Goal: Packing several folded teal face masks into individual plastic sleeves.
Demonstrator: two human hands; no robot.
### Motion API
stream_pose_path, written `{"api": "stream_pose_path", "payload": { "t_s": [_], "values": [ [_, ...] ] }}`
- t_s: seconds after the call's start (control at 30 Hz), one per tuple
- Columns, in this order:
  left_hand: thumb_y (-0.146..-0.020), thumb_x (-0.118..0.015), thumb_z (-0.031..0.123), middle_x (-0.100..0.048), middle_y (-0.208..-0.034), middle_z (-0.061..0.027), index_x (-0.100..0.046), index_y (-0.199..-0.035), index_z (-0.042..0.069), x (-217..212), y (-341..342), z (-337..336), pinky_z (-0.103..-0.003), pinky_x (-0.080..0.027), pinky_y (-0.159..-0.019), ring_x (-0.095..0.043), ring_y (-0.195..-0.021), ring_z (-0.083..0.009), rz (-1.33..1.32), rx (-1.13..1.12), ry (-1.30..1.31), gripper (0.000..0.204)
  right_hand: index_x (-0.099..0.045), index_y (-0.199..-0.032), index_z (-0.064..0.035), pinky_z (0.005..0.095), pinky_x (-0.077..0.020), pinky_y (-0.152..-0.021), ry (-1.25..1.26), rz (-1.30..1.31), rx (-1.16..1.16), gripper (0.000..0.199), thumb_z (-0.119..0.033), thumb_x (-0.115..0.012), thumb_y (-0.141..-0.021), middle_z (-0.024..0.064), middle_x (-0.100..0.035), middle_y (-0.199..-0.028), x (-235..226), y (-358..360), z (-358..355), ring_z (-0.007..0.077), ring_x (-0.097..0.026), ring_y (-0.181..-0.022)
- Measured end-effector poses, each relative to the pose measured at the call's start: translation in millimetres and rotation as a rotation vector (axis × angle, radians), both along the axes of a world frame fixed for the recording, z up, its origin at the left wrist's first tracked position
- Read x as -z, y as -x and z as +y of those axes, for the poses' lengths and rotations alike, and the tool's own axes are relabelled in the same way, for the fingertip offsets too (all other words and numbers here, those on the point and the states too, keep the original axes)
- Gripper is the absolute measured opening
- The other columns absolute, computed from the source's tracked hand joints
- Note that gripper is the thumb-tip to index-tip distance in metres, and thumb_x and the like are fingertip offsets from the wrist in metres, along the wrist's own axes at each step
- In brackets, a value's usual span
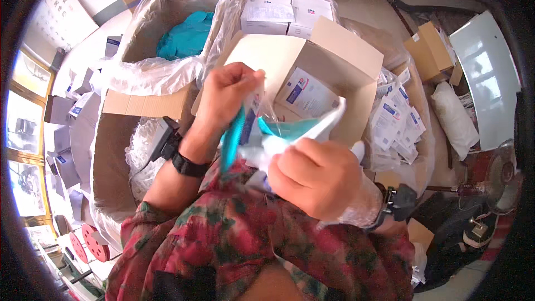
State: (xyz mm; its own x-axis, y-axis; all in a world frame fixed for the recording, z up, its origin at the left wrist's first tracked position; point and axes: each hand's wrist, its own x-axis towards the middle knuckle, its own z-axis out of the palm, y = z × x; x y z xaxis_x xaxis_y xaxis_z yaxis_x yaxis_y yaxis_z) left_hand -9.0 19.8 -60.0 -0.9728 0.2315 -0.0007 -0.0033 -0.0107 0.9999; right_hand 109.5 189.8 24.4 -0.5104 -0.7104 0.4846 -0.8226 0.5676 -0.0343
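Observation:
My left hand is closed in a pinch, with thin clear plastic film at its fingertips. Just below it hangs a blurred, ridged teal strip; what holds the strip up is hidden. My right hand is wrapped round a white packet, whose mouth gapes and shows teal material inside. Both hands are over the near side of an open cardboard box, where printed white packets lie. Motion smears the lower part of what my hands hold.
A plastic-lined carton at the back left holds teal items. White boxes stand behind the open box. Loose packets fill a lined container on the right. At left, another carton contains crumpled whitish material. A fan stands far right.

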Motion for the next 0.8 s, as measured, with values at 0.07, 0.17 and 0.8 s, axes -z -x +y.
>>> {"api": "stream_pose_path", "payload": {
  "t_s": [0.07,0.17,0.8],
  "values": [
    [-0.086,-0.068,0.021,-0.057,-0.065,0.0037,-0.065,-0.077,-0.001,16.2,10.1,-10.0,-0.022,-0.039,-0.052,-0.047,-0.061,-0.0029,0.067,-0.05,0.067,0.023,-0.062,-0.082,-0.0056,0.0245,-0.04,-0.05,0.046,-0.091,-0.052,0.022,-0.009,-0.063,-0.06,-0.0012,-0.049,-0.073,-7.2,-7.9,7.0,0.015,-0.049,-0.06],
    [-0.086,-0.066,0.017,-0.058,-0.065,0.0028,-0.065,-0.077,-0.001,27.4,21.3,-19.3,-0.021,-0.038,-0.052,-0.049,-0.06,-0.0028,0.163,-0.155,0.174,0.02,-0.064,-0.082,-0.0061,0.0258,-0.0401,-0.049,0.189,-0.216,-0.102,0.02,-0.006,-0.066,-0.063,0.0016,-0.057,-0.079,-11.2,-16.1,22.4,0.0157,-0.051,-0.06],
    [-0.073,-0.065,0.001,-0.065,-0.092,-0.0107,-0.064,-0.105,0.009,-68.6,-44.0,-20.4,-0.036,-0.052,-0.071,-0.064,-0.078,-0.0307,0.83,0.376,0.451,0.033,-0.06,-0.079,-0.0087,0.0334,-0.043,-0.054,0.173,-0.154,0.121,0.014,-0.011,-0.064,-0.066,0.0037,-0.046,-0.07,-5.9,11.2,37.3,0.0218,-0.051,-0.065]
  ]
}}
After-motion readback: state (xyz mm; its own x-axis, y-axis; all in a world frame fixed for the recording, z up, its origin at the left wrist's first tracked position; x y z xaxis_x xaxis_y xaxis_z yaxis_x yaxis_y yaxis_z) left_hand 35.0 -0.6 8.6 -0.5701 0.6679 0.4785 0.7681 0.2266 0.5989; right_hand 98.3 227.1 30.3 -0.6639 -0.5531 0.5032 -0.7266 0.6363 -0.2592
